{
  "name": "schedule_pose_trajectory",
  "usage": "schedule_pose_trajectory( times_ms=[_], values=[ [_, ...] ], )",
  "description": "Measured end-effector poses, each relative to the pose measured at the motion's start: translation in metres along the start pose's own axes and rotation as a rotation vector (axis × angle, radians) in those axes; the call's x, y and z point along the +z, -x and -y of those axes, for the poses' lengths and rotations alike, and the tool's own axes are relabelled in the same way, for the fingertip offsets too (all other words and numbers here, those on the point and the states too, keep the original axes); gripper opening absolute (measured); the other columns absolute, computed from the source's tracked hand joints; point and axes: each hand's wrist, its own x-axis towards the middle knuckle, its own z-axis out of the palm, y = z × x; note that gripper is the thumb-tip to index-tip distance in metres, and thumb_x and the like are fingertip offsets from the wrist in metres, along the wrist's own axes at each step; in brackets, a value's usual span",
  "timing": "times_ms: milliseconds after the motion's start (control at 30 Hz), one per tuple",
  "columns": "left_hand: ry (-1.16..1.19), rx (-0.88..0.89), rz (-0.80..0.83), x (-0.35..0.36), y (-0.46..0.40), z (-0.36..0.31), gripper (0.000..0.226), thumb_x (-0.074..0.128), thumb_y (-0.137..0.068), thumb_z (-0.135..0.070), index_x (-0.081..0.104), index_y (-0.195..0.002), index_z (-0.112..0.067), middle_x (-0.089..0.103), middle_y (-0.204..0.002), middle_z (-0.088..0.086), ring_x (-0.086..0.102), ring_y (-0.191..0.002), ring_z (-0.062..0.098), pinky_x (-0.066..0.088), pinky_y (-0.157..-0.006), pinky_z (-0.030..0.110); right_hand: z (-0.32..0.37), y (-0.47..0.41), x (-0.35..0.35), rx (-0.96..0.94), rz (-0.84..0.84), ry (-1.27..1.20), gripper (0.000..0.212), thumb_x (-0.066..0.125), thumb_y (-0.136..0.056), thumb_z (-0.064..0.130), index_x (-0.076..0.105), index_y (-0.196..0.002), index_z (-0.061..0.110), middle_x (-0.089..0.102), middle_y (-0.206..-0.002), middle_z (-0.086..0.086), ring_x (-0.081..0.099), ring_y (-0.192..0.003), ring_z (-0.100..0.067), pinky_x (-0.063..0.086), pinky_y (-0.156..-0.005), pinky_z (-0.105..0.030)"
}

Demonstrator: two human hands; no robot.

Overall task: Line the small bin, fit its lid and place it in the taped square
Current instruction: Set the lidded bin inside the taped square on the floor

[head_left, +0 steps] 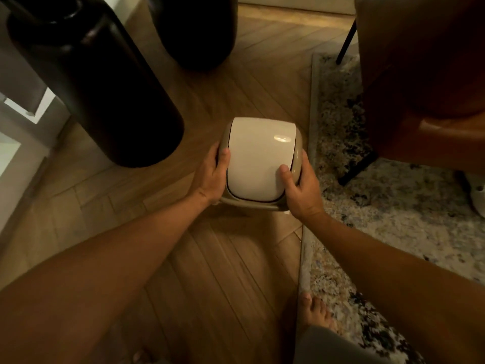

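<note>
Two dark vases [99, 82] stood at ten and twelve o'clock, the rug [393, 206] at three. You held the small bin [258, 164], lid [259, 156] fitted, left hand [212, 177] and right hand [301, 190] gripping its sides. Placing was the step; no taped square showed, so you needed to find it.

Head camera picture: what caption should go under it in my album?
Both hands, left and right, hold the lidded bin above a wood floor beside a rug.
</note>
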Motion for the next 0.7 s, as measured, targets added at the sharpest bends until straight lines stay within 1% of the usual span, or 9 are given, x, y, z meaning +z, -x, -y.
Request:
schedule_pose_trajectory(
  times_ms=[67, 133, 200, 300, 400, 467, 500, 600, 700],
  values=[
    [0.003, -0.035, -0.005, 0.005, -0.022, 0.002, 0.063, 0.035, -0.086, -0.085, 0.051, -0.126, -0.038, 0.065, -0.119, -0.01, 0.063, -0.109, 0.011, 0.053, -0.095, 0.048, -0.003, -0.018, -0.003, -0.02, 0.03, 0.019, 0.087, 0.054, -0.089, 0.076, 0.033, -0.159, 0.029, 0.057, -0.143, -0.001, 0.056, -0.13, -0.019, 0.051, -0.105, -0.051],
    [0.032, -0.062, -0.027, 0.01, -0.043, 0.003, 0.058, 0.038, -0.08, -0.09, 0.05, -0.109, -0.041, 0.062, -0.11, -0.016, 0.063, -0.102, 0.006, 0.053, -0.094, 0.049, -0.005, -0.036, -0.006, -0.023, 0.058, 0.043, 0.09, 0.057, -0.086, 0.078, 0.031, -0.159, 0.032, 0.056, -0.145, 0.001, 0.055, -0.132, -0.017, 0.051, -0.105, -0.051],
    [0.03, -0.075, -0.046, 0.016, -0.06, 0.004, 0.06, 0.036, -0.075, -0.093, 0.047, -0.101, -0.04, 0.059, -0.106, -0.018, 0.061, -0.097, 0.003, 0.053, -0.093, 0.048, -0.007, -0.052, -0.006, -0.025, 0.07, 0.077, 0.092, 0.059, -0.084, 0.079, 0.029, -0.158, 0.033, 0.054, -0.147, 0.003, 0.053, -0.134, -0.016, 0.05, -0.106, -0.051],
    [-0.01, -0.071, -0.049, 0.023, -0.072, 0.003, 0.062, 0.028, -0.077, -0.093, 0.045, -0.103, -0.039, 0.059, -0.103, -0.017, 0.061, -0.095, 0.007, 0.053, -0.089, 0.046, -0.01, -0.069, -0.005, -0.052, 0.044, 0.114, 0.092, 0.061, -0.084, 0.077, 0.03, -0.158, 0.031, 0.055, -0.147, 0.006, 0.053, -0.133, -0.013, 0.05, -0.107, -0.046],
    [-0.037, -0.044, -0.052, 0.026, -0.078, -0.001, 0.069, 0.022, -0.078, -0.092, 0.043, -0.111, -0.036, 0.058, -0.099, -0.018, 0.058, -0.087, -0.006, 0.048, -0.077, 0.031, -0.011, -0.083, -0.006, -0.093, 0.022, 0.101, 0.088, 0.058, -0.086, 0.077, 0.032, -0.158, 0.032, 0.059, -0.143, 0.011, 0.056, -0.129, -0.008, 0.05, -0.104, -0.033],
    [-0.043, -0.029, -0.045, 0.027, -0.085, -0.004, 0.069, 0.02, -0.079, -0.091, 0.042, -0.114, -0.035, 0.057, -0.1, -0.019, 0.055, -0.084, -0.013, 0.041, -0.07, 0.024, -0.011, -0.092, -0.006, -0.104, 0.014, 0.109, 0.086, 0.056, -0.087, 0.077, 0.032, -0.158, 0.034, 0.06, -0.141, 0.011, 0.058, -0.128, -0.01, 0.049, -0.101, -0.03],
    [-0.039, -0.026, -0.042, 0.027, -0.089, -0.006, 0.067, 0.02, -0.081, -0.089, 0.041, -0.115, -0.035, 0.056, -0.101, -0.02, 0.055, -0.086, -0.012, 0.041, -0.071, 0.023, -0.011, -0.097, -0.005, -0.105, 0.01, 0.113, 0.086, 0.055, -0.087, 0.078, 0.032, -0.157, 0.034, 0.06, -0.141, 0.011, 0.058, -0.127, -0.011, 0.048, -0.1, -0.029],
    [-0.03, -0.028, -0.027, 0.028, -0.101, -0.004, 0.06, 0.022, -0.086, -0.081, 0.04, -0.116, -0.033, 0.054, -0.103, -0.019, 0.057, -0.094, 0.001, 0.046, -0.079, 0.031, -0.012, -0.107, -0.001, -0.097, 0.0, 0.108, 0.086, 0.054, -0.086, 0.078, 0.031, -0.158, 0.036, 0.061, -0.14, 0.012, 0.057, -0.126, -0.009, 0.044, -0.098, -0.024],
    [-0.041, -0.019, -0.032, 0.028, -0.11, -0.003, 0.059, 0.021, -0.086, -0.079, 0.042, -0.115, -0.032, 0.054, -0.101, -0.02, 0.056, -0.089, -0.006, 0.042, -0.072, 0.022, -0.013, -0.115, 0.001, -0.096, -0.004, 0.089, 0.089, 0.055, -0.085, 0.078, 0.031, -0.159, 0.034, 0.061, -0.141, 0.012, 0.057, -0.126, -0.007, 0.045, -0.099, -0.022]
  ],
)
